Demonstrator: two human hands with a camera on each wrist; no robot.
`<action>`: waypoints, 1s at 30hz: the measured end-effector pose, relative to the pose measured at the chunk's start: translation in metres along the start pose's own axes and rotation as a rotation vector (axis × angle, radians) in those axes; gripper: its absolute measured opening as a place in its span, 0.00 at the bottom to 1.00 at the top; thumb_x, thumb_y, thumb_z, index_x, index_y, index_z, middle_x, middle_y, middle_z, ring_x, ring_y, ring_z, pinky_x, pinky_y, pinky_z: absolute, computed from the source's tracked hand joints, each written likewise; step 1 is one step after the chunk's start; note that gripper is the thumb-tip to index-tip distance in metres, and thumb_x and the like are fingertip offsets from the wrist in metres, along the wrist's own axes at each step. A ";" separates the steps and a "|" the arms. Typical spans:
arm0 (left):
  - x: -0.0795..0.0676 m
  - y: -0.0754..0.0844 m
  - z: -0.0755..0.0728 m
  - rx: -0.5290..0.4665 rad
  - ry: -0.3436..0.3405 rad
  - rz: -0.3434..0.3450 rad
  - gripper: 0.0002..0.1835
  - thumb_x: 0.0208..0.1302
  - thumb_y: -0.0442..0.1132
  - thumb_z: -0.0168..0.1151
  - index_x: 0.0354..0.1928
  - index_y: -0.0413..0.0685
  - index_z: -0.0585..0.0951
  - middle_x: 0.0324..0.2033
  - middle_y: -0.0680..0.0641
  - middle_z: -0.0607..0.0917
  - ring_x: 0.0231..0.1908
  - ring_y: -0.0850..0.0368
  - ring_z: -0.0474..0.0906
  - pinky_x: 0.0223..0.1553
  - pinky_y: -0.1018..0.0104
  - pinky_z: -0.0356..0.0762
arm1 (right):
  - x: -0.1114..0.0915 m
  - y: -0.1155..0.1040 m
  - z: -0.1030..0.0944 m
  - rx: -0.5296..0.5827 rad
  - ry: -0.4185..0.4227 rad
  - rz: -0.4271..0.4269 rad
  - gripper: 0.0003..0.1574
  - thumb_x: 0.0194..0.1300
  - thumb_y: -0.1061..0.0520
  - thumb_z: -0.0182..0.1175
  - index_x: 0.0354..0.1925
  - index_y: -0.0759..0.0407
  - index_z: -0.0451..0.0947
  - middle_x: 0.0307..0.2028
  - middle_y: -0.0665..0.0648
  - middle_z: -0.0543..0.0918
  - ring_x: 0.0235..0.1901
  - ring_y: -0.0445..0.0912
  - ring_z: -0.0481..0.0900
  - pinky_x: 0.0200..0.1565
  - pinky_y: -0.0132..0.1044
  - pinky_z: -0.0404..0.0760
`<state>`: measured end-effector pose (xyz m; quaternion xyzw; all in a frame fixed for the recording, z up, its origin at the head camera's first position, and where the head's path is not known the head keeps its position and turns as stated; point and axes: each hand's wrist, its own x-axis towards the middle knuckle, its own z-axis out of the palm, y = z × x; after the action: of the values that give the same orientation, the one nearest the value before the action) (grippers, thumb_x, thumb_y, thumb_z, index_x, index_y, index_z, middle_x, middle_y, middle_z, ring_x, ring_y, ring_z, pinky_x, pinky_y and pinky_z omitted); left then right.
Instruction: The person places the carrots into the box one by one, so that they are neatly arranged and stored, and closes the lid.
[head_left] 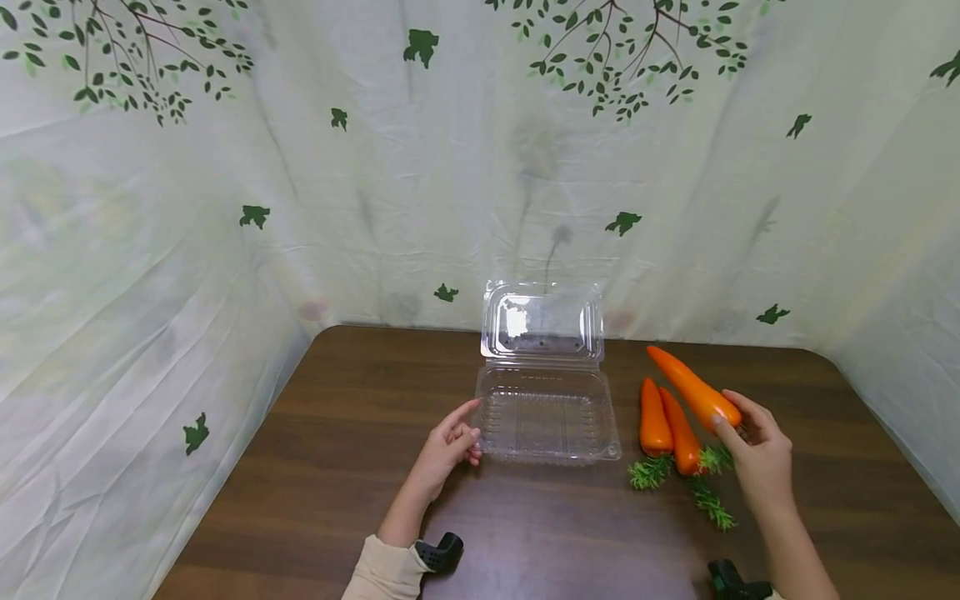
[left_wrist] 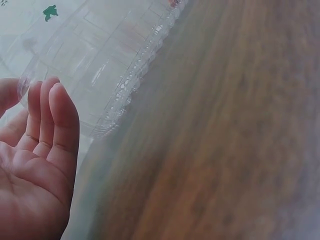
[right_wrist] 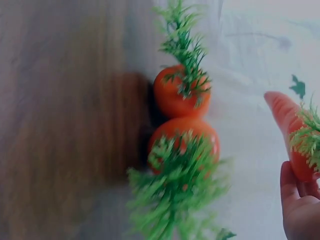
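My right hand grips an orange carrot by its thick end, the pointed tip aimed away to the upper left. That held carrot also appears at the right of the right wrist view, green fronds hanging over it. Two more carrots with leafy tops lie side by side just left of that hand. At the table's middle stands a clear plastic clamshell container, its lid raised at the back. My left hand touches the container's left edge with fairly straight fingers; its palm shows in the left wrist view.
A brown wooden table carries everything, with rounded back corners. Behind and beside it hangs a pale curtain printed with leaves and branches. Black wrist devices sit by both forearms.
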<state>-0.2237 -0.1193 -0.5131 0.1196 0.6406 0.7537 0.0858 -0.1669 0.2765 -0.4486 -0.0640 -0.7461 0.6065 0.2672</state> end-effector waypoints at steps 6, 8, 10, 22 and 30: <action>-0.001 0.000 -0.001 -0.012 -0.002 -0.010 0.26 0.63 0.31 0.53 0.63 0.44 0.63 0.22 0.47 0.72 0.22 0.59 0.74 0.25 0.68 0.77 | 0.003 -0.006 0.012 0.037 -0.047 0.037 0.23 0.58 0.65 0.59 0.53 0.68 0.70 0.43 0.48 0.75 0.39 0.40 0.70 0.34 0.19 0.74; -0.002 0.002 0.000 -0.016 -0.007 -0.017 0.26 0.63 0.30 0.52 0.64 0.44 0.62 0.22 0.47 0.72 0.22 0.59 0.74 0.25 0.68 0.77 | 0.004 -0.007 0.017 0.105 -0.065 0.042 0.23 0.58 0.64 0.59 0.53 0.68 0.70 0.44 0.50 0.75 0.39 0.41 0.71 0.35 0.21 0.75; -0.003 0.007 0.001 -0.016 -0.017 -0.022 0.26 0.64 0.29 0.51 0.64 0.42 0.61 0.22 0.46 0.72 0.22 0.59 0.74 0.25 0.68 0.77 | 0.005 -0.008 0.023 0.169 -0.082 0.041 0.23 0.58 0.64 0.59 0.52 0.67 0.70 0.45 0.51 0.76 0.40 0.42 0.71 0.35 0.22 0.76; -0.009 0.022 0.007 0.006 -0.041 -0.021 0.27 0.64 0.28 0.50 0.65 0.38 0.58 0.22 0.46 0.71 0.22 0.59 0.73 0.26 0.68 0.77 | 0.014 -0.014 0.062 0.205 -0.184 0.096 0.24 0.59 0.58 0.59 0.52 0.67 0.70 0.46 0.51 0.74 0.37 0.42 0.72 0.31 0.26 0.76; -0.009 0.019 0.006 0.003 -0.044 -0.008 0.27 0.64 0.29 0.50 0.65 0.40 0.59 0.22 0.46 0.71 0.22 0.59 0.73 0.26 0.67 0.77 | 0.013 -0.011 0.088 0.228 -0.247 0.093 0.19 0.59 0.58 0.60 0.49 0.60 0.74 0.43 0.51 0.73 0.32 0.41 0.73 0.30 0.27 0.76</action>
<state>-0.2126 -0.1192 -0.4938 0.1336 0.6402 0.7495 0.1028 -0.2179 0.2026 -0.4449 0.0076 -0.6958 0.7022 0.1506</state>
